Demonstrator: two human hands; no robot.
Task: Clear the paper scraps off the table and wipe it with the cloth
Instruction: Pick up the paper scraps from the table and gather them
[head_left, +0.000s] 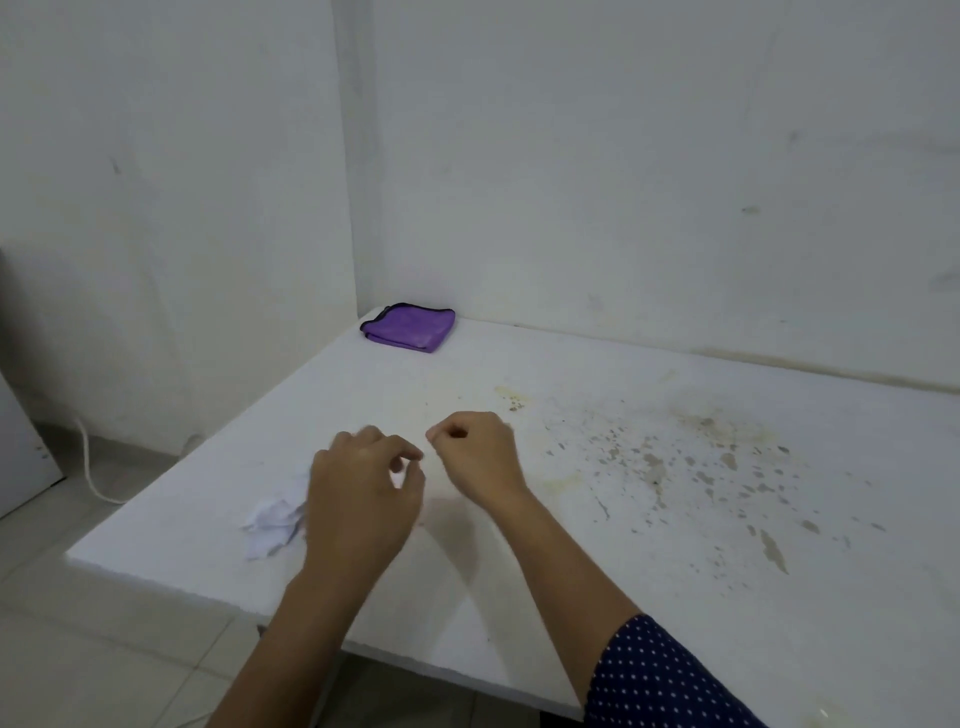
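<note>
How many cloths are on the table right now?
1. The folded purple cloth lies at the table's far-left corner against the wall, untouched by either hand. No others show.

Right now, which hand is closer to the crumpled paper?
Left. The left hand is right beside the paper scraps; the right hand is farther away, beyond the left.

white cord (91, 470) on tiled floor (78, 649), scuffed wall (623, 182)

Bare room corner: stained white table (675, 415), scuffed walls (623, 156), tiled floor (78, 649).
</note>
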